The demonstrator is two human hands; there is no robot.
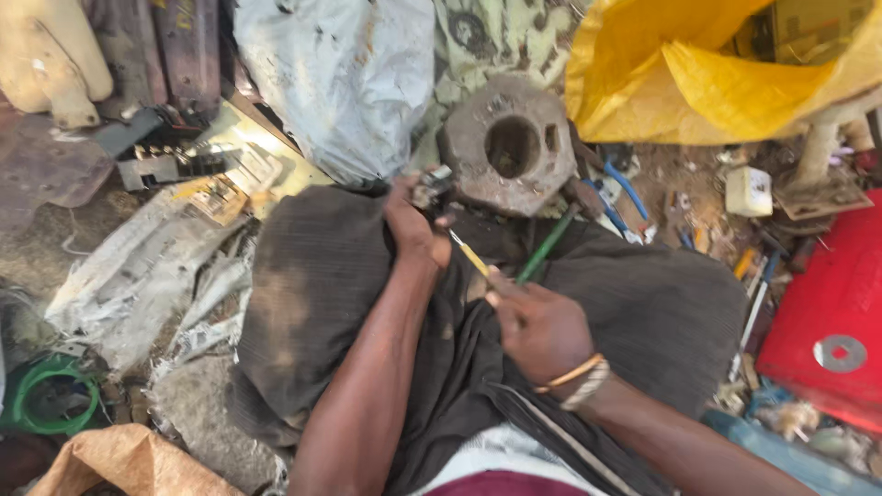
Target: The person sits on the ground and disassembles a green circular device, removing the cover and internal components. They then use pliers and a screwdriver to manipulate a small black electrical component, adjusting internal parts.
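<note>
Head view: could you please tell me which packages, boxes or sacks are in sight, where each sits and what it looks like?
Yellow sack: top right, open and crumpled.
Cardboard box: inside that sack, olive-brown, only partly seen.
White sack: top centre, grey-white, bulging.
Small box: right, on the ground, cream-white cube.
Brown sack: bottom left corner, tan, creased.

We see 2 bare forearms reaching forward over the lap. Our left hand point(413, 225) is curled shut, fingers pinched at the front. Our right hand point(540, 326) is closed too, knuckles up, with 2 thin bands on its wrist.
</note>
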